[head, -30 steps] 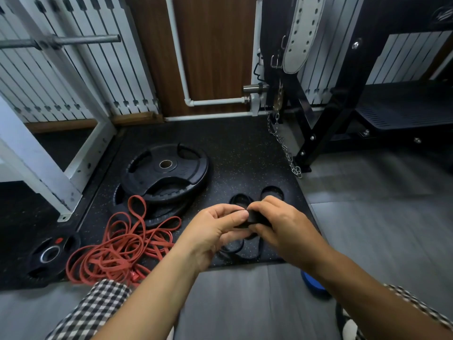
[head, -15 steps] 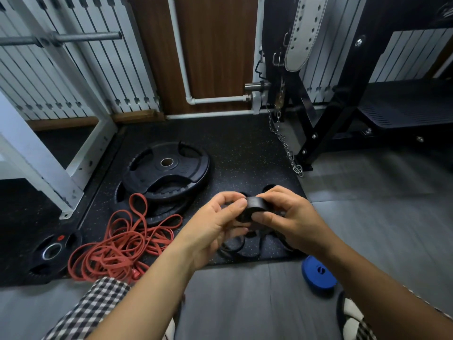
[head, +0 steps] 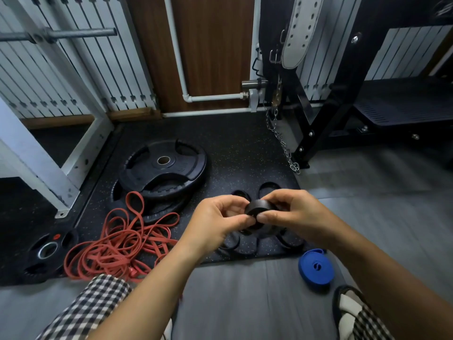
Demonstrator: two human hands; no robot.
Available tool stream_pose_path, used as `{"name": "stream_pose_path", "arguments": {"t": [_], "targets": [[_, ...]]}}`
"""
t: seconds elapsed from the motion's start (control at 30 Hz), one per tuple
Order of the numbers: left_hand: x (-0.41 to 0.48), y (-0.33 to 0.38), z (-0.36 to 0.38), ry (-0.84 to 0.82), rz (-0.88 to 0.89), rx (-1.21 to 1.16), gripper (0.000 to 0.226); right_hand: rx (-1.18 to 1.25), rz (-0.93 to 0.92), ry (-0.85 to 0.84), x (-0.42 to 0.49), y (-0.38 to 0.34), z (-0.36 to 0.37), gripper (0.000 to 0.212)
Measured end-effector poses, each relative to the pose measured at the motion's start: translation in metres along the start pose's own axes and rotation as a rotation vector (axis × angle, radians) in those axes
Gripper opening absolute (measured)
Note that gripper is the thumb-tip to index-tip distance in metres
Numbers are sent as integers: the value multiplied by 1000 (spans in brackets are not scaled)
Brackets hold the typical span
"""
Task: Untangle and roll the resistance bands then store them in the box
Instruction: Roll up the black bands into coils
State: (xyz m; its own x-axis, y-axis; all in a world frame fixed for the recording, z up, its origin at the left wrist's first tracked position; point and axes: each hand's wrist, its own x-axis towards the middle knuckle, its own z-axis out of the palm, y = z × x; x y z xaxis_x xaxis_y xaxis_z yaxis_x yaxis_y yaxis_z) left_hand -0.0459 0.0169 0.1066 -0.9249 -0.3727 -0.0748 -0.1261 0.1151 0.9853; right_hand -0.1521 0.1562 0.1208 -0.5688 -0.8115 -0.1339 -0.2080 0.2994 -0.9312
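Black band roll (head: 257,209) looks fatter vs 1 s ago, held up over the mat (head: 232,148) front edge. I've got L hand (head: 215,222) & R hand (head: 294,214) both pinching it. Loose tail's left, so I'd say rolling's approx half done.

Legible marking: one white S-shaped logo on the flat face of the blue rolled band (head: 316,268), at 5 o'clock from the view centre. Faint raised lettering on the large black weight plate (head: 163,168), at 9 o'clock, is too blurred to read.
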Motion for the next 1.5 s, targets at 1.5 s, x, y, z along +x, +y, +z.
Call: {"name": "stream_pose_path", "arguments": {"t": [1.5], "targets": [[2, -2, 5, 107, -89, -565, 34, 51, -144, 169, 3, 11, 11, 28]]}}
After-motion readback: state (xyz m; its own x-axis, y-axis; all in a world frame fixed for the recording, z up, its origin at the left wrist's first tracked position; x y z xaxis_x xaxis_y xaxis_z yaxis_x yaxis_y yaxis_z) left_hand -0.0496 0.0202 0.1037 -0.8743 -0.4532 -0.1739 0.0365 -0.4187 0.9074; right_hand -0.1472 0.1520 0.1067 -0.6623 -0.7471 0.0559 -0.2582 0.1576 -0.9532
